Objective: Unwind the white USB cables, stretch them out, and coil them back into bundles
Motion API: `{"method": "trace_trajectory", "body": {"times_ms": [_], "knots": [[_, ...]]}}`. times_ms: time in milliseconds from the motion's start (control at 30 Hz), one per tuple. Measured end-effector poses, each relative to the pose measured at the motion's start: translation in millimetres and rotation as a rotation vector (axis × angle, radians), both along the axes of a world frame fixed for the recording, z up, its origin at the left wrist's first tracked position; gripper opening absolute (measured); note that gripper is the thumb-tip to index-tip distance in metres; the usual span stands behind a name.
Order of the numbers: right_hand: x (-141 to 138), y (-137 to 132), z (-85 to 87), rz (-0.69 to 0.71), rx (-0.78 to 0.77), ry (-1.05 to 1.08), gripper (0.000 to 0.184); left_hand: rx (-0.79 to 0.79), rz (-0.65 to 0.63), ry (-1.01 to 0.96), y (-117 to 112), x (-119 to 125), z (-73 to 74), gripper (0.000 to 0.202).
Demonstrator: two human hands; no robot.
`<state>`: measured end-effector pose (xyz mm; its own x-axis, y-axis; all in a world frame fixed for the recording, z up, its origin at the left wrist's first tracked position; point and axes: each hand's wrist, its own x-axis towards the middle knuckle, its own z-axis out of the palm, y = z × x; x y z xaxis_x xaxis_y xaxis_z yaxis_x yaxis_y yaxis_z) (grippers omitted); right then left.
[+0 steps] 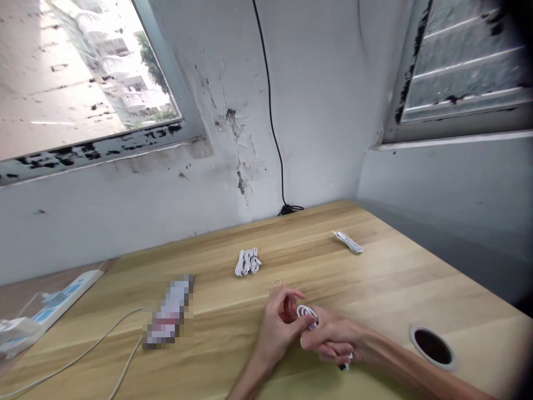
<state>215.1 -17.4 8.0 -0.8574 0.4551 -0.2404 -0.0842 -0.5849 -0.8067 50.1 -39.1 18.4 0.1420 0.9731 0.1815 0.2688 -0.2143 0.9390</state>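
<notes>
- The left hand (280, 329) and right hand (335, 340) are clamping a white coil (307, 314) between them, just above the desk (387, 278).
- The coil is sitting tightly looped between the fingers, with a dark-tipped end (343, 366) seemingly poking out under the right hand.
- A small ring (275, 283) is lying just ahead of the left hand.
- A bundled cable (247, 262) and a second cable (347, 242) are lying farther along the desk, well apart.
</notes>
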Motion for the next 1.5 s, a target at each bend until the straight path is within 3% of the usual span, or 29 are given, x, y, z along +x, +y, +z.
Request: {"method": "trace_trajectory", "body": {"times_ms": [233, 733, 967, 1233, 1500], "knots": [[1.7, 4.3, -4.2, 0.074, -0.017, -0.046, 0.025, -0.025, -0.067, 0.099, -4.7, -2.0, 1.9, 0.024], [-2.0, 2.7, -1.6, 0.133, -0.082, -0.062, 0.021, -0.142, -0.213, 0.095, -5.7, -1.6, 9.2, 0.032], [-1.2, 2.2, -3.6, 0.127, -0.064, -0.086, 0.021, -0.142, -0.221, 0.197, -12.9, -0.1, 14.8, 0.028], [0.5, 1.2, -9.4, 0.104, -0.107, -0.089, 0.026, -0.231, -0.205, 0.107, -18.5, 3.3, 17.4, 0.032], [-1.4, 1.3, 0.1, 0.013, -0.007, -0.058, 0.027, -0.217, -0.107, -0.136, -13.0, 7.4, -2.7, 0.038]]}}
